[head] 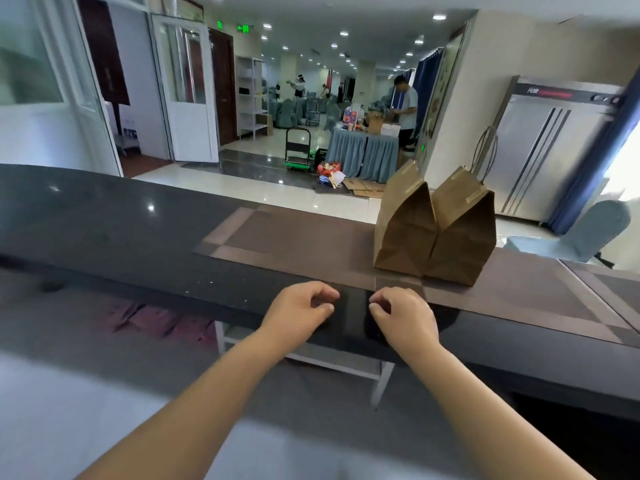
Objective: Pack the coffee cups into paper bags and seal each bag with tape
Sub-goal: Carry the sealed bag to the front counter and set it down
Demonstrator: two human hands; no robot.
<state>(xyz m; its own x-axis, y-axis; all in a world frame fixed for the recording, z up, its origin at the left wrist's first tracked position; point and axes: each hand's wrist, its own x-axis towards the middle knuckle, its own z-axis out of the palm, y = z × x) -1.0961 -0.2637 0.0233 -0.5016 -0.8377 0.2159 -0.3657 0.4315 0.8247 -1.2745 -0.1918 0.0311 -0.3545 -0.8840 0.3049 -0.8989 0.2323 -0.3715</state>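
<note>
Two brown paper bags stand side by side on the brown mat at the right of the dark counter (104, 216). The left bag (403, 223) and the right bag (462, 233) have folded tops held down by pale tape strips, and a twine handle sticks up behind the right one. No coffee cups are in view. My left hand (299, 315) hovers over the counter's near edge with its fingers curled and thumb against the fingertips. My right hand (403, 320) is a short gap to its right, just in front of the bags, and pinches what looks like a faint strip of clear tape (398, 285).
A second mat (609, 289) lies at the counter's far right. Beyond the counter are a tiled floor, a steel cabinet (540, 147), a covered chair (588, 233) and a person at a draped table (363, 154). A white frame (381, 372) stands under the counter.
</note>
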